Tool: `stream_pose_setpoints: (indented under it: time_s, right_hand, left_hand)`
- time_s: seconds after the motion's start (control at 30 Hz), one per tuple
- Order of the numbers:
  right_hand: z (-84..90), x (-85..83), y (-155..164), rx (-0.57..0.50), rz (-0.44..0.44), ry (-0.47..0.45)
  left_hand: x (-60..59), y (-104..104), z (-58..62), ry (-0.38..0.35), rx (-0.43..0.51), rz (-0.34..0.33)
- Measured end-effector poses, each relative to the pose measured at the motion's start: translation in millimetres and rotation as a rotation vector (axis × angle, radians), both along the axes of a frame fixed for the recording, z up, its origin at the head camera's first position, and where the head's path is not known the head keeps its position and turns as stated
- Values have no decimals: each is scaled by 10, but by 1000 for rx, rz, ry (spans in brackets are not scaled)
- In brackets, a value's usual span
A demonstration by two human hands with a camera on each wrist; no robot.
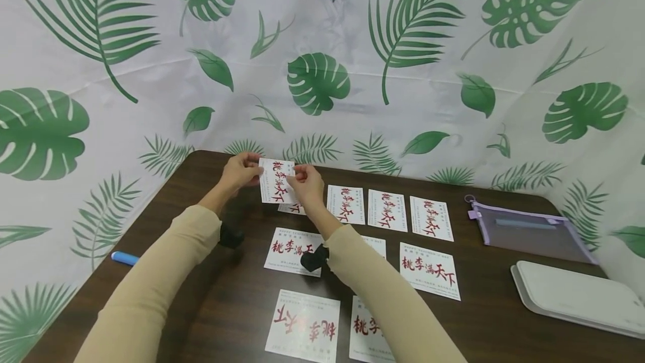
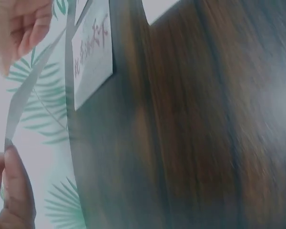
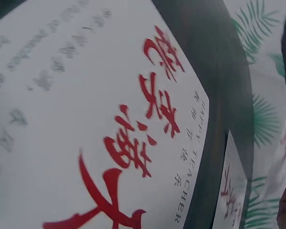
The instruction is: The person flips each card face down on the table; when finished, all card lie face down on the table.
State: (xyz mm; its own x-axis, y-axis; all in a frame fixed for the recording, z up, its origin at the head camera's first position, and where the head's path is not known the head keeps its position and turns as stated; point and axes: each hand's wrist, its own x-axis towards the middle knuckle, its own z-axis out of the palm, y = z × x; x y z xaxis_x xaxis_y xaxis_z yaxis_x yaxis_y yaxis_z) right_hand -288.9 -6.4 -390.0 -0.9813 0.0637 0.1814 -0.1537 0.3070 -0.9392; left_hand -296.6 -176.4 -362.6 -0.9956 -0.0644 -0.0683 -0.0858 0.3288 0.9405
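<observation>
A white square card with red Chinese characters is held up above the far part of the table, pinched at its left edge by my left hand and at its right side by my right hand. In the left wrist view this card is nearly edge-on. Just below it, a similar card lies mostly hidden. More such cards lie in rows on the table, including one card beside my right hand. A flat card fills much of the right wrist view.
One near card lies upside down to me. A purple-edged mesh pouch and a white flat case lie at the right. A blue pen is by the left edge. Behind the dark table hangs a leaf-print cloth.
</observation>
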Motion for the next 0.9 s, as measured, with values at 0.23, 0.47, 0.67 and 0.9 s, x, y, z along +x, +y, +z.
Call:
stream_pose_setpoints:
  time_s: [0.23, 0.47, 0.67, 0.9]
  right_hand:
    - [39, 112, -137, 280, 147, 274]
    - [74, 148, -94, 481, 124, 480]
    - [127, 113, -17, 480, 54, 540]
    - [93, 53, 5, 142, -48, 262]
  left_hand:
    - [-18, 148, 55, 102, 73, 105]
    - [-5, 348, 156, 217, 102, 163]
    - [-15, 440, 226, 338, 58, 146]
    - [40, 305, 127, 207, -120, 228]
